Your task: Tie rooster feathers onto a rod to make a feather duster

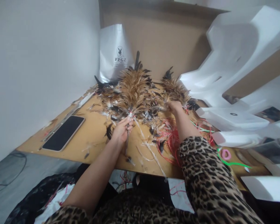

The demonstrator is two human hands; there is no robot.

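1. Presently the left hand is closed around the base of the feather bundle, over the middle of the table; steady pressure at this base should help the feathers to remain even.
2. The right hand has curled fingers beside the smaller feather bunch; whether it grips something, I cannot tell.
3. The white string trails toward the table edge, and red strings near the right forearm could tangle.
4. White foam pieces crowd the right side; a phone lies left.
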